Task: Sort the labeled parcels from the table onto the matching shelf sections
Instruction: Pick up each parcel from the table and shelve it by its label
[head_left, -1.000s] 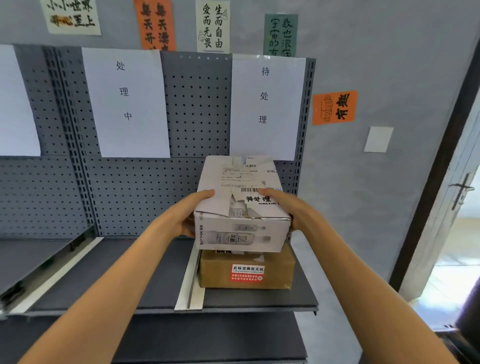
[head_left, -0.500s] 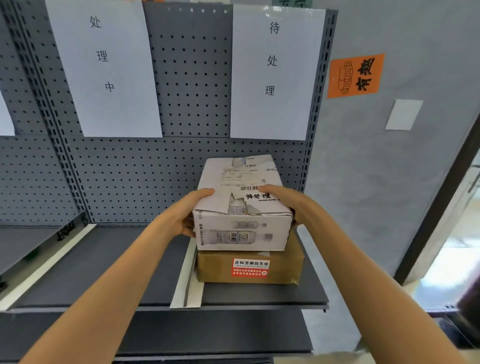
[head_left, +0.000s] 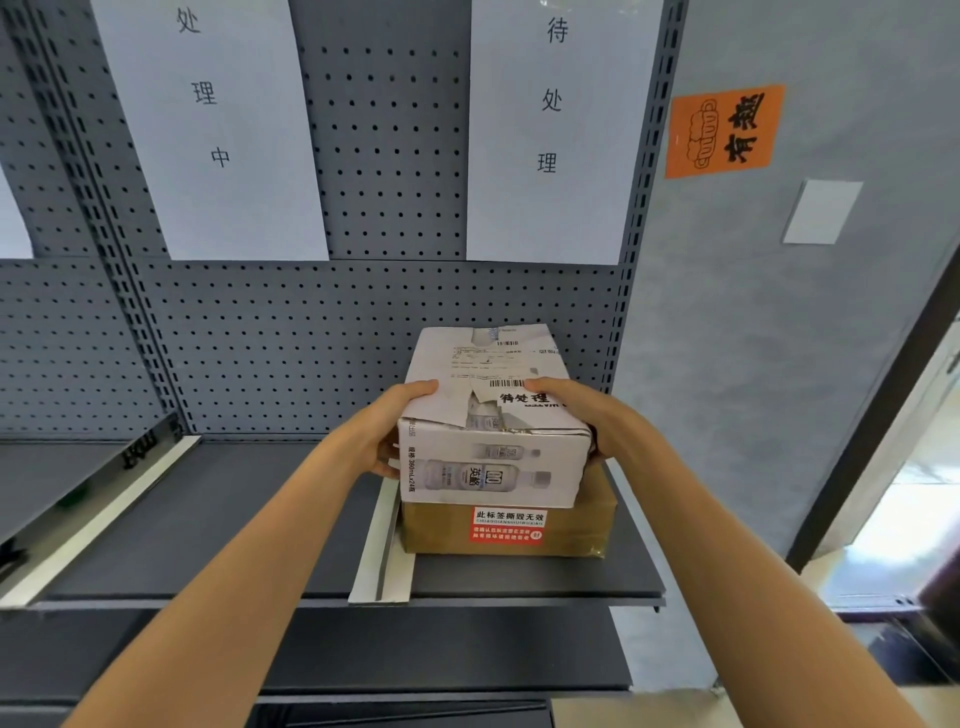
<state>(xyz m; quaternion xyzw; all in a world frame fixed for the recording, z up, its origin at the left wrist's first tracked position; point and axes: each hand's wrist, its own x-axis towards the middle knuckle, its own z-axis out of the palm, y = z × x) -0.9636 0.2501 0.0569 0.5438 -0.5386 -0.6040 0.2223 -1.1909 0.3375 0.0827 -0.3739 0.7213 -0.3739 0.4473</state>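
Observation:
A white parcel (head_left: 493, 462) printed with bottles and bearing a handwritten label sits on top of a brown parcel (head_left: 582, 525) on the right section of the grey shelf (head_left: 208, 519). My left hand (head_left: 382, 426) grips its left side, thumb on top. My right hand (head_left: 582, 415) grips its right side, thumb on the label. On the pegboard above this section hangs a white paper sign (head_left: 550, 130); a second sign (head_left: 208, 119) hangs over the section to the left.
A white divider strip (head_left: 376, 551) lies on the shelf just left of the brown parcel. Another white strip (head_left: 98, 525) borders the left shelf section. A lower shelf (head_left: 415, 649) runs beneath. A grey wall with an orange sticker (head_left: 724, 130) and a doorway stand right.
The view has moved closer to the shelf. The white parcel has come down onto the brown parcel, with both hands still holding its sides.

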